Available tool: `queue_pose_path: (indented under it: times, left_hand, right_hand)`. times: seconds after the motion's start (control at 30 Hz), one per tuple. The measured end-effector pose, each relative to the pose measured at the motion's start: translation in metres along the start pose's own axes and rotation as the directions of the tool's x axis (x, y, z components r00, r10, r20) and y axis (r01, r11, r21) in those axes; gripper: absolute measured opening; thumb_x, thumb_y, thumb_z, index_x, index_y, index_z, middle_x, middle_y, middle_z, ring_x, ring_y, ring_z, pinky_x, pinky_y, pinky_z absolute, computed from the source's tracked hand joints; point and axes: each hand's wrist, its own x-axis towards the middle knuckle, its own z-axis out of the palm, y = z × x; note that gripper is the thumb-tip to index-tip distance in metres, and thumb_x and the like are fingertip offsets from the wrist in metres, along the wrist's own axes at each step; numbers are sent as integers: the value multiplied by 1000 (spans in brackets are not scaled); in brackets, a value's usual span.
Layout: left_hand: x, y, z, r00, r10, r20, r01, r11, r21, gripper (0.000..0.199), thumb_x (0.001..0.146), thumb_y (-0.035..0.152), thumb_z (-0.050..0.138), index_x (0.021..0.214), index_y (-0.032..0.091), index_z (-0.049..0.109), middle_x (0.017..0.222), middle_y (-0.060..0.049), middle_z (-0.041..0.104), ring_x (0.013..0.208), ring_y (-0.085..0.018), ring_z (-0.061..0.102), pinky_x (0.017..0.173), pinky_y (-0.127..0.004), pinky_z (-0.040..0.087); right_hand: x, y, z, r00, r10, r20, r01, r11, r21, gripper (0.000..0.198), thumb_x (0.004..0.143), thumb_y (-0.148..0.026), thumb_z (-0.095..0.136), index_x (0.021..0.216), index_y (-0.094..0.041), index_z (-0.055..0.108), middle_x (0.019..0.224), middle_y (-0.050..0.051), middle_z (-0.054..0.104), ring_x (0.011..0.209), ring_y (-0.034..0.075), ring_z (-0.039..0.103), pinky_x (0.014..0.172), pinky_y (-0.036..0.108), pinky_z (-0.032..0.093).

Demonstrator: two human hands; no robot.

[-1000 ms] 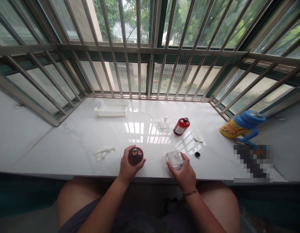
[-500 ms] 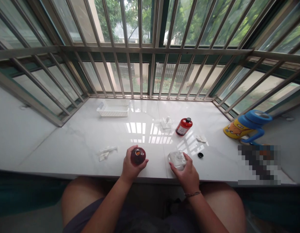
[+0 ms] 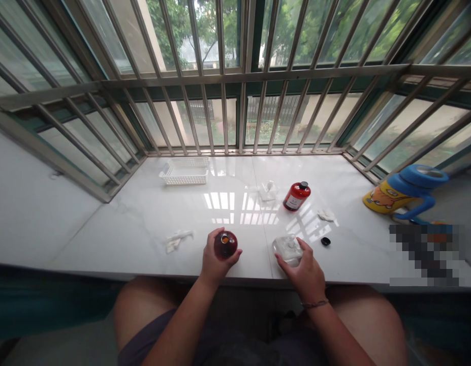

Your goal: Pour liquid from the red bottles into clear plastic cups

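My left hand (image 3: pixel 215 264) is wrapped round a round dark red bottle (image 3: pixel 226 246) whose uncapped mouth faces up. My right hand (image 3: pixel 307 269) grips a clear, squarish glass bottle (image 3: pixel 287 247) between thumb and fingers, near the front edge of the counter. A small black cap (image 3: pixel 325 241) lies on the counter just right of that hand. Behind the clear bottle stands a red bottle (image 3: pixel 296 196) with a black cap and a white label.
The white marble counter (image 3: pixel 128 223) holds a white plastic basket (image 3: pixel 185 175) at the back left. Crumpled tissues lie at left (image 3: pixel 178 240), in the middle (image 3: pixel 268 190) and at right (image 3: pixel 326 215). A blue and yellow jug (image 3: pixel 405 190) stands far right beside a blurred patch. Metal window bars (image 3: pixel 243 117) rise behind.
The whole view has shifted, so everything appears a little further right. Both hands keep the same holds on their bottles, and nothing else has visibly moved on the counter.
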Motion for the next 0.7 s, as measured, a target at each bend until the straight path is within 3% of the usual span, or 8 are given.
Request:
queue_pose_path:
  times: [0.33,0.57,0.7]
  left_hand:
    - [0,0,0,1000,-1,10,1,1000,-5,79,72,43,95,138,24,56,130,-12,73,117,-32,75,106,-51,61]
    - [0,2,-1,1000,-7,9,7,1000,-2,79,72,44,94,138,25,56,130,-11,72,118,-31,74,107,-50,60]
    - [0,2,-1,1000,-5,13,4,1000,6,79,72,44,94,138,26,56,130,-11,72,118,-31,73,106,-50,59]
  right_hand:
    - [0,4,1,1000,-7,9,6,1000,22,101,83,-89,63,153,-18,50,137,21,73,113,41,76,89,48,61]
    - [0,7,-4,990,-100,103,88,990,110,111,78,-89,71,159,-19,41,150,21,65,132,43,67,106,55,57]
    - [4,7,-18,972,-132,197,98,979,177,109,82,-77,76,164,-19,36,157,22,57,141,42,60,117,59,51]
